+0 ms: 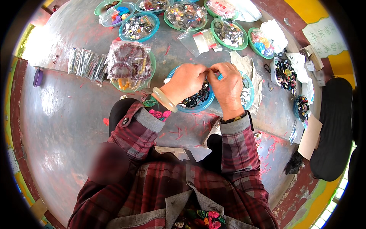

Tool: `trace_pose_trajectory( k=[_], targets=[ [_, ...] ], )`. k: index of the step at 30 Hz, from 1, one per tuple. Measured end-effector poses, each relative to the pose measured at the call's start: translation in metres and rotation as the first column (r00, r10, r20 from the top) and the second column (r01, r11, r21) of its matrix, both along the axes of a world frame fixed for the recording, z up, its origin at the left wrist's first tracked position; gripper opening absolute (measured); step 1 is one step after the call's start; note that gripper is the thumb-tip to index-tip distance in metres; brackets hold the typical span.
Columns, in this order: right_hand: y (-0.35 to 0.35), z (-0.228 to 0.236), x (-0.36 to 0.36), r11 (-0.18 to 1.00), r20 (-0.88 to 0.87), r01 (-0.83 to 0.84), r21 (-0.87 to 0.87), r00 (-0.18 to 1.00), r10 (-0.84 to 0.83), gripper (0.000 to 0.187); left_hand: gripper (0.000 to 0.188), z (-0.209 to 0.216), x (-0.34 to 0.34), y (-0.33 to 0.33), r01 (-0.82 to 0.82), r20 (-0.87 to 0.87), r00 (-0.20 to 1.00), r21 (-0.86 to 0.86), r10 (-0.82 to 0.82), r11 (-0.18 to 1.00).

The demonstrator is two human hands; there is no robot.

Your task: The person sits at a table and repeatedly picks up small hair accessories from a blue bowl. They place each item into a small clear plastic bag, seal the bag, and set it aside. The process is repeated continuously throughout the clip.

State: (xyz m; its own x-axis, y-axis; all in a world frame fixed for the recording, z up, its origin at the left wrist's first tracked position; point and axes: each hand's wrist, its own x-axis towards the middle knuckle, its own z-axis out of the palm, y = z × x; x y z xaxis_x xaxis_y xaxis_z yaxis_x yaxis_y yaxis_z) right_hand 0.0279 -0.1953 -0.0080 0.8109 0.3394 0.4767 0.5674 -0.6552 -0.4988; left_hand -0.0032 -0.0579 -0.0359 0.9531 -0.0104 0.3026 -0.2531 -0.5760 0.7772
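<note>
My left hand [187,84], with a pale bangle [164,99] at its wrist, meets my right hand [228,88] fingertip to fingertip. Both pinch closed over a blue basin [199,108]; whatever lies between the fingertips is too small to make out. Black cords [195,100] lie heaped in that basin, partly hidden by my hands. Just right of my right hand stands a second blue basin [250,100] holding small pieces in clear wrapping. A crumpled beige cloth [248,65] lies beside it.
Several basins of bagged trinkets, one a green basin [244,45], line the far side. Bagged bead bracelets [127,65] and a row of thin packets [87,63] lie left. At right are a white tray of colourful bands [285,76], a cardboard piece [309,137] and a black stool [332,129].
</note>
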Motion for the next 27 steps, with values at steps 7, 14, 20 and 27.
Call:
trace_pose_trajectory(
  k=[7, 14, 20, 27],
  targets=[
    [-0.002, -0.004, 0.003, 0.998, -0.030, -0.011, 0.058, 0.999, 0.012, 0.006, 0.014, 0.001, 0.001, 0.000, 0.008, -0.007, 1.000, -0.002, -0.008, 1.000],
    [-0.011, -0.006, 0.008, 0.971, -0.172, 0.007, 0.238, 0.984, 0.035, 0.004, 0.016, 0.004, 0.000, 0.001, 0.018, -0.043, 0.999, -0.066, -0.021, 0.998],
    [-0.029, 0.005, 0.006, 0.930, -0.375, 0.119, 0.349, 0.927, 0.022, 0.006, 0.020, 0.008, 0.001, 0.008, 0.059, -0.118, 0.989, -0.208, -0.085, 0.976],
    [-0.103, 0.009, -0.007, 0.829, -0.518, 0.320, 0.458, 0.854, -0.044, 0.007, 0.027, 0.017, 0.002, 0.005, -0.049, -0.367, 0.895, -0.646, -0.254, 0.762]
  ],
)
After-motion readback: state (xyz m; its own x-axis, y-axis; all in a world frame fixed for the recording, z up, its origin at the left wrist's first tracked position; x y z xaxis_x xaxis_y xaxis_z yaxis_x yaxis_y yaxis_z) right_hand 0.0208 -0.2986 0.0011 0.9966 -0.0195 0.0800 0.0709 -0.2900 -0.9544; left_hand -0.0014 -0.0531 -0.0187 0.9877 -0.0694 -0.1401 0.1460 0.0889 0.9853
